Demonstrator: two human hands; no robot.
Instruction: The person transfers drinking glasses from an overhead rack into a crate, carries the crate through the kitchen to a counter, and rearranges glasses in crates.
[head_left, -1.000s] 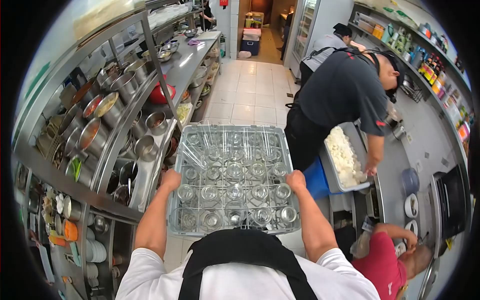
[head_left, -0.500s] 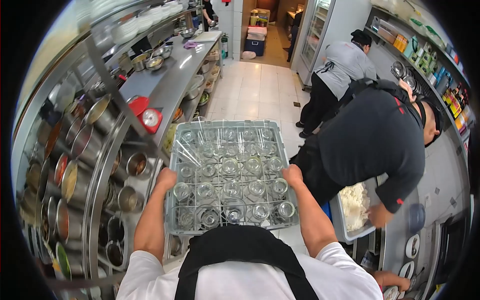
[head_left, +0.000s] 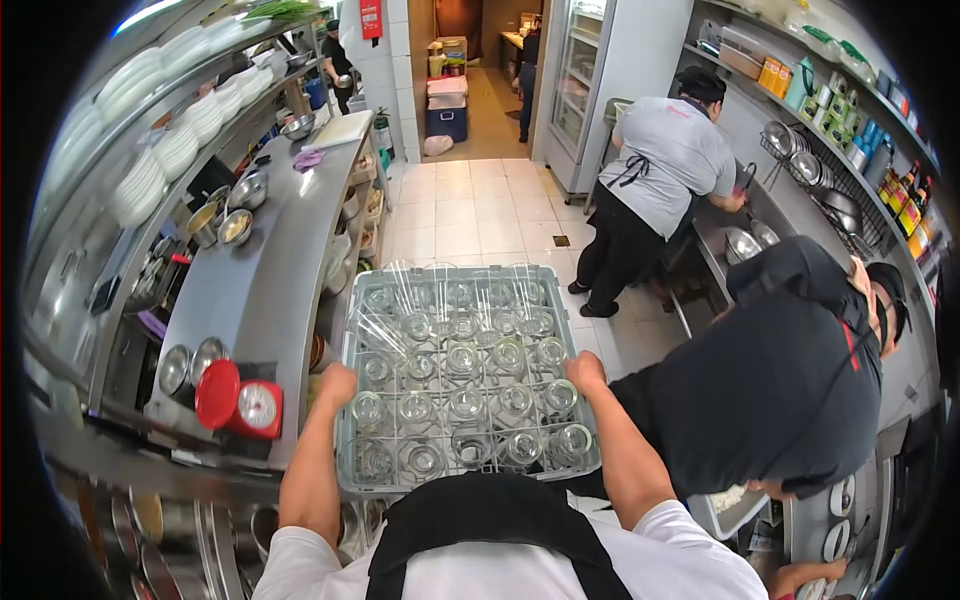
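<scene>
A grey plastic glass rack (head_left: 350, 470) is held level in front of my body. Its wire-divided compartments carry many upside-down drinking glasses (head_left: 463, 358), and some taller clear glasses stick up at the far side. My left hand (head_left: 338, 384) is closed around the rack's left side. On the opposite side my right hand (head_left: 585, 371) grips the rack in the same way. The fingers of both hands are partly hidden by the rack wall.
Left stands a steel counter (head_left: 245, 290) with a red kitchen scale (head_left: 257, 405) and metal bowls. A person in dark clothing (head_left: 750, 400) bends close on the right; another in a grey shirt (head_left: 660, 150) works beyond. Ahead, the tiled floor (head_left: 470, 215) leads to a doorway.
I have moved forward with the rack; the pot shelves on the left have slid back and the scale is nearer. The dark-clad person now sits lower right, and the tub beside them is mostly covered.
</scene>
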